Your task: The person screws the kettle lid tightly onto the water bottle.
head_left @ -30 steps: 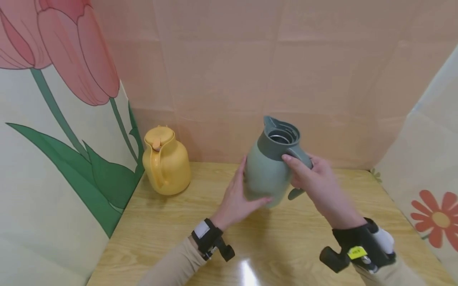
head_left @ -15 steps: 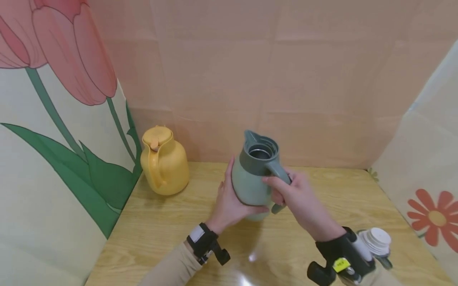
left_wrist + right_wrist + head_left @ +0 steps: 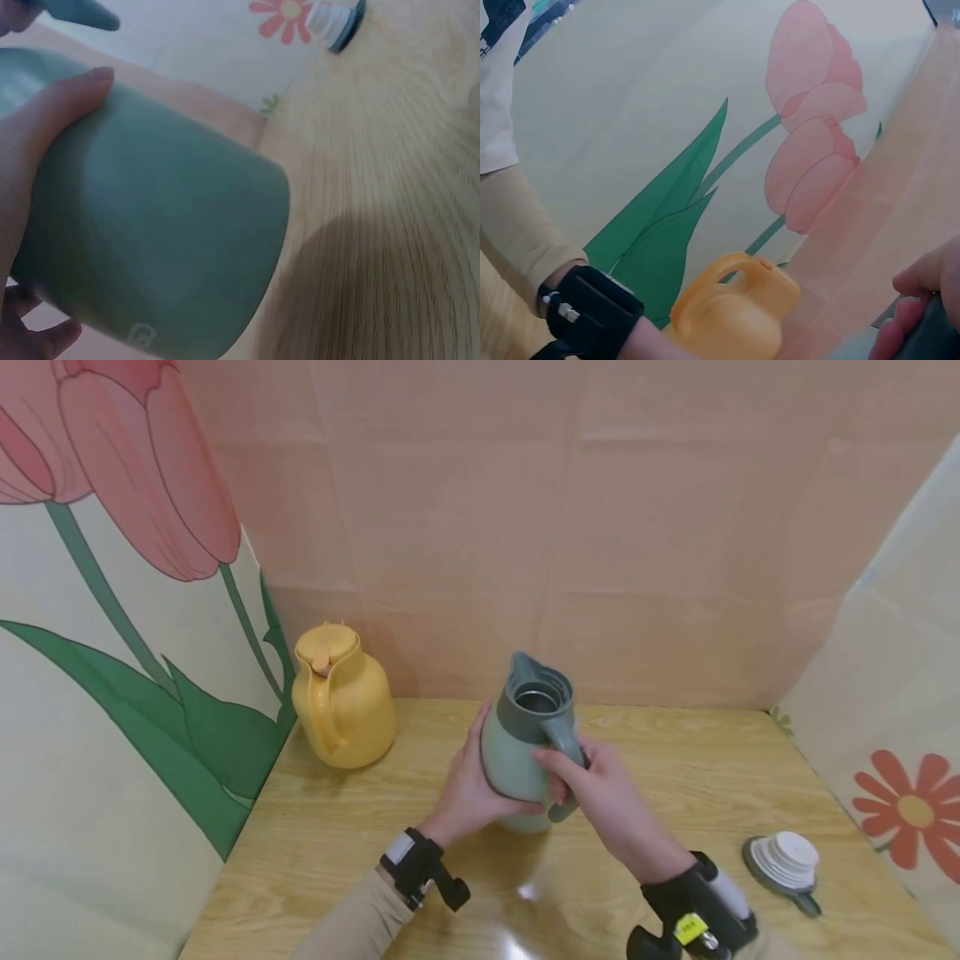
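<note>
A pale green vacuum jug (image 3: 510,760) with a darker collar and handle is between both hands near the middle of the table, its mouth uncovered. It tilts slightly. My left hand (image 3: 465,793) grips the body from the left, thumb across the near side; the left wrist view shows the jug's lower body (image 3: 172,217) close over the wood, a shadow beside it. On the right, my right hand (image 3: 607,802) holds the handle, fingers curled round it. A white-and-grey stopper lid (image 3: 787,860) lies upside down at the table's right side.
A yellow vacuum jug (image 3: 363,714) with its lid on stands at the back left of the wooden table (image 3: 337,852). A pink sheet (image 3: 465,527) hangs behind, with tulip and flower-printed sheets at the sides. Each wrist carries a black camera strap.
Both hands have moved the green jug lower, toward the person and a little left. The right forearm has shifted left, so the stopper lid behind it now shows fully.
</note>
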A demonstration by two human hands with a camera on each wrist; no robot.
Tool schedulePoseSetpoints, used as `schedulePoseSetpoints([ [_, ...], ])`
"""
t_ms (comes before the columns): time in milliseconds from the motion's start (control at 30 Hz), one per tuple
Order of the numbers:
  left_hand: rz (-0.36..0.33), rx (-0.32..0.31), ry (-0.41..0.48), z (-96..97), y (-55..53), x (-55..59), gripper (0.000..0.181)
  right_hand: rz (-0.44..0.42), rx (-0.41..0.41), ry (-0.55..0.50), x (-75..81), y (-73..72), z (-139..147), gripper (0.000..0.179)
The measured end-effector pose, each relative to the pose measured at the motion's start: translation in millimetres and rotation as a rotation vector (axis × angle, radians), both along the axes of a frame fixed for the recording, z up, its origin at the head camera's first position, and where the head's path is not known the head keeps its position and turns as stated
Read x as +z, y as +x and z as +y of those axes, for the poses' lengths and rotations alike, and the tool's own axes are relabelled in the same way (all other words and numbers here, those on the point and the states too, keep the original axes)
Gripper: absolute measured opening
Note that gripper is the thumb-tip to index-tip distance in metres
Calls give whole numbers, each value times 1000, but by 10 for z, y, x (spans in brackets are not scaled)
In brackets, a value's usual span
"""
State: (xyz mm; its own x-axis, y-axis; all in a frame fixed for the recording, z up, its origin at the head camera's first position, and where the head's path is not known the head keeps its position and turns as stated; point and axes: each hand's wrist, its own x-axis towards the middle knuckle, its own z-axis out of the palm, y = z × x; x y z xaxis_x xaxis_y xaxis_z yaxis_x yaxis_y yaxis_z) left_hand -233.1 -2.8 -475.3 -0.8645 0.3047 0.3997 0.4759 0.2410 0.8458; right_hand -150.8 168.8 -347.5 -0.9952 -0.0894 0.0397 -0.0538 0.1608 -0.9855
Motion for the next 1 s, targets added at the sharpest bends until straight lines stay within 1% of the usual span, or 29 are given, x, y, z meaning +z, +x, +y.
schedulePoseSetpoints([
  [100,38,42,-108,-41,-36,-42,147,-13,30,-5,-76,6,-29,32],
  [167,47,60,-176,-65,-51,-64,147,-26,46,-11,-118,14,-43,29],
  [300,41,69,-244,-103,-70,-97,146,-41,58,-8,-178,16,-55,27],
  [433,39,77,-267,-125,-88,-140,146,-69,79,4,-227,2,-49,29],
  [667,42,82,-303,-134,-108,-231,147,-109,121,-14,-312,-26,-23,32],
  [867,1,69,-300,-139,-64,-274,142,-136,141,-32,-386,-41,4,26],
  [1000,-42,61,-259,-131,-42,-306,136,-117,149,-27,-404,-45,14,26],
])
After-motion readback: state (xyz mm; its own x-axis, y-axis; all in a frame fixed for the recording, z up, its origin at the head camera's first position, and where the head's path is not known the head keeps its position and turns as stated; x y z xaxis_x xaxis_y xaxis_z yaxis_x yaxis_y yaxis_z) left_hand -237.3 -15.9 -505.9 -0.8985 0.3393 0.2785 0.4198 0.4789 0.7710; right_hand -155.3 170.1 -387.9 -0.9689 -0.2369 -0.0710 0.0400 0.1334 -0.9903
